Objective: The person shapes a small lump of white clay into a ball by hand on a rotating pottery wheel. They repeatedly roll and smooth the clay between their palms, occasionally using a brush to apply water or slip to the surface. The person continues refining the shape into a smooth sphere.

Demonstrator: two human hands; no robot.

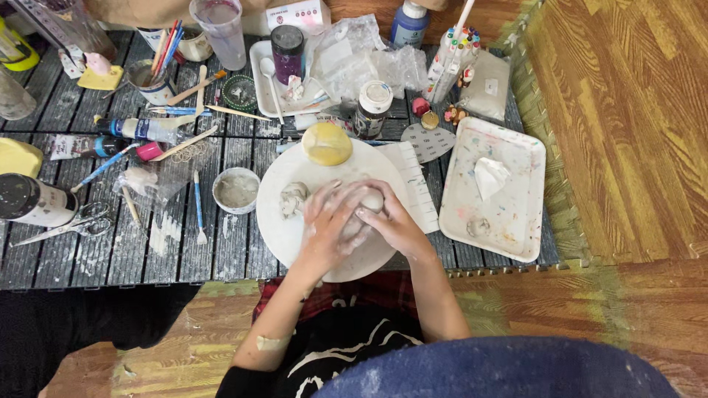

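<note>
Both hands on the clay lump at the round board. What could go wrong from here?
1. The left hand and right hand press the pale clay lump on a round white board whose near edge seems to overhang the table; hard pressure might tip it.
2. A small bowl of grey slip sits just left of the board; a left-elbow swing could knock it.
3. The yellow sponge lies just beyond the hands and might get pushed off.

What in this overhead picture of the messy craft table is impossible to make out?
Head view only:
- The clay lump: its shape is mostly hidden under the left hand and right hand.
- The plastic cup: its top is cut off by the upper edge.
- The small figurines: too small to identify.
</note>
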